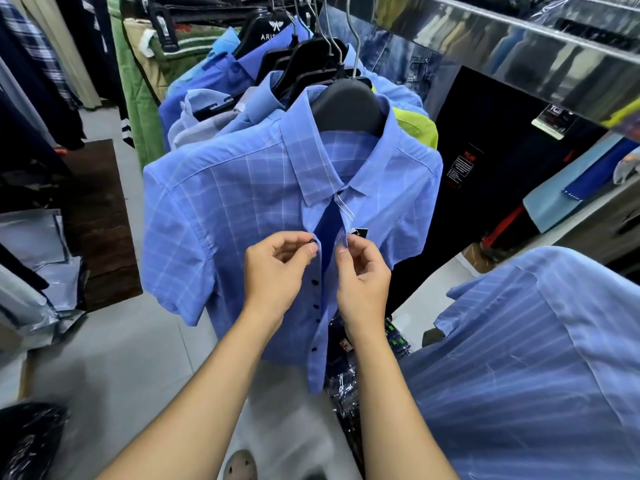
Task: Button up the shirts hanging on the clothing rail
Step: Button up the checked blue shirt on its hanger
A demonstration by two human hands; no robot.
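Note:
A blue checked short-sleeved shirt (225, 209) hangs on a black hanger (346, 105) in front of me, its front open below the collar. My left hand (277, 271) pinches a dark button (313, 241) at the edge of the left placket. My right hand (363, 278) pinches the edge of the right placket (343, 237) just across the gap. Several dark buttons (315, 282) run down the placket below my left hand, all undone. A small tag (360, 232) hangs inside the opening.
More blue shirts on hangers (214, 74) crowd the rail behind. A striped blue shirt (536, 341) hangs close at the right. A shiny metal rail (519, 39) crosses the top right. Green and dark clothes (138, 98) hang at the left; bagged goods (34, 254) lie on the floor.

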